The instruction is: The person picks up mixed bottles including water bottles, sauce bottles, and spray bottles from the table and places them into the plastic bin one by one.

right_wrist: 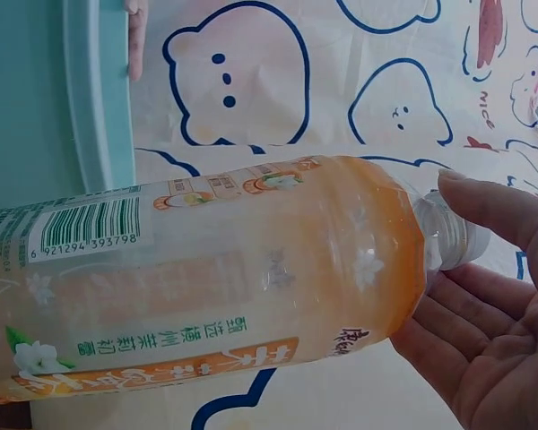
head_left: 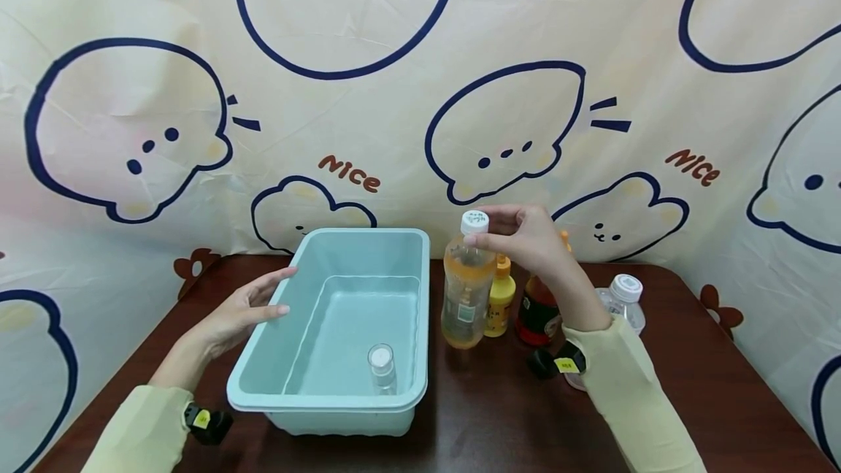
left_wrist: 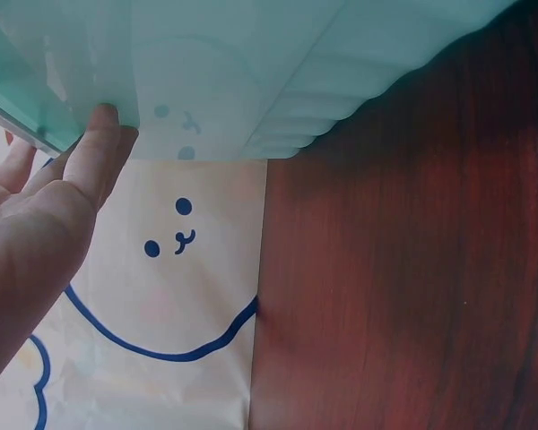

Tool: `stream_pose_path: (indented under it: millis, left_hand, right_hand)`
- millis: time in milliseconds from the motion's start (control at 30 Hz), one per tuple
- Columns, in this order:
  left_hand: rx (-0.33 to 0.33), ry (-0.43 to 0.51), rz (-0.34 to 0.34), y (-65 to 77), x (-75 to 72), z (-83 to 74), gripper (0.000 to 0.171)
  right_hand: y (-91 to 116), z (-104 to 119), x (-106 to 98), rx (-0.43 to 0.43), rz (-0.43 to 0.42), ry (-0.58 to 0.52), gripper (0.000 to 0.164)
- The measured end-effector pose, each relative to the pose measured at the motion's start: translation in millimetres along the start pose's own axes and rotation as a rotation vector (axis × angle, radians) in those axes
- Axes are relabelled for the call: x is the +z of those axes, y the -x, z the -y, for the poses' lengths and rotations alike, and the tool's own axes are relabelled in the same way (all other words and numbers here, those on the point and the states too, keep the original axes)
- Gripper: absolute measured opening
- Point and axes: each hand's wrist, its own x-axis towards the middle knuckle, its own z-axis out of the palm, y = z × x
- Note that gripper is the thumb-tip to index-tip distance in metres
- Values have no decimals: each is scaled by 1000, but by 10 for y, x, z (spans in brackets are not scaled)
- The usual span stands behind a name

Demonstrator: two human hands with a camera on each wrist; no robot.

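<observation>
Pinching the big bottle (head_left: 465, 296) only at its neck, the fingers of the right hand (head_left: 528, 238) might have let the body below them swing into the nearby yellow bottle (head_left: 501, 303), while the left hand's (head_left: 238, 314) relaxed fingers touched the tub (head_left: 328, 404).

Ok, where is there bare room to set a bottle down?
Inside the tub, bare floor lies behind the small bottle. On the table, the front is bare between tub and right sleeve. It's crowded right of the tub's far half: right hand, large bottle, yellow bottle, black-labelled bottle.
</observation>
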Motion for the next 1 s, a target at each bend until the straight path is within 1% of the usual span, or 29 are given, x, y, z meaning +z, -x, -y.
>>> stream_pose_path:
  millis: [300,567,1000]
  left_hand:
    - [-3,0,-3,-9,-2,6,70]
    - [-3,-2,-1,-6,-4,10,70]
    - [-5,2,1,-4,-8,13,70]
  right_hand:
    - [-2,61,-17,-50,-30,25,43]
    - [1,113,-49,-74,-30,34,43]
    - [-9,198,-65,-53,-42,49,43]
